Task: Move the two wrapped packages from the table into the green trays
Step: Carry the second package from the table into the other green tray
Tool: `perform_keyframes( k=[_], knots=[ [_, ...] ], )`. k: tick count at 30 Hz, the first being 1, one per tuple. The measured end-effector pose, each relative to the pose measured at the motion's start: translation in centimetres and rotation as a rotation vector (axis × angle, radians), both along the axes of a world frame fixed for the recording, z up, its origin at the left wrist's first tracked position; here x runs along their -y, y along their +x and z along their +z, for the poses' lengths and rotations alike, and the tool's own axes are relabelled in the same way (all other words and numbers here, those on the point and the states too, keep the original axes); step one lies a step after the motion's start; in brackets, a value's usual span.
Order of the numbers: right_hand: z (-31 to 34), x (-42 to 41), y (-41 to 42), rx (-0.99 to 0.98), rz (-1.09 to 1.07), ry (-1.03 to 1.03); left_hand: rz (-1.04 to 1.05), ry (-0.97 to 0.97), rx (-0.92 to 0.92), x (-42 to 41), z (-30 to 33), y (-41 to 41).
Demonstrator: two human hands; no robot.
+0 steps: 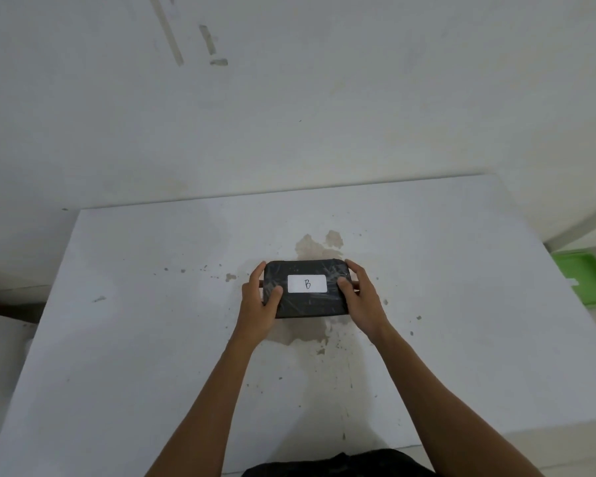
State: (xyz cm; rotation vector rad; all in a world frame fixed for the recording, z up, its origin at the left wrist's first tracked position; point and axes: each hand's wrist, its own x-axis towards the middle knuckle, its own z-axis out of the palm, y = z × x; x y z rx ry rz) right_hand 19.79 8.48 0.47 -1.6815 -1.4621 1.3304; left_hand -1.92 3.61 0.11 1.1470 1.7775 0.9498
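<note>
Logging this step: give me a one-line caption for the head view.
Both hands, left and right, grip the black package labelled B on the white table; green tray at right.

A black package (307, 289) with a white label (307, 283) lettered B, a white bench (152, 339) with brownish stains, a green tray (585, 280).
</note>
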Motion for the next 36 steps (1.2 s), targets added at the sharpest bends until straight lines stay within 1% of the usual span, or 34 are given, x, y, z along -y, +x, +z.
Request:
perform_keyframes(
  k=[4,6,10,19,28,36],
  knots=[
    [2.6,0.6,1.0,-0.145,-0.083,0.031,-0.030,0.044,0.063,-0.2,2.3,1.6],
    [4.0,1.2,2.2,-0.195,-0.112,0.046,-0.070,0.056,0.129,0.0,3.5,2.8],
    [6.3,3.0,5.7,-0.242,-0.174,0.101,-0.109,0.102,0.254,0.8,5.7,5.7],
    [8.5,8.5,16.4,-0.283,-0.356,0.188,-0.321,0.136,0.320,2.4,9.2,15.8],
    [9.1,11.6,35.0,-0.262,-0.392,0.239,-0.346,0.185,0.303,4.8,9.4,34.5],
    [9.3,11.3,51.1,-0.202,-0.406,0.240,-0.358,0.163,0.312,4.2,8.4,50.7]
  ],
)
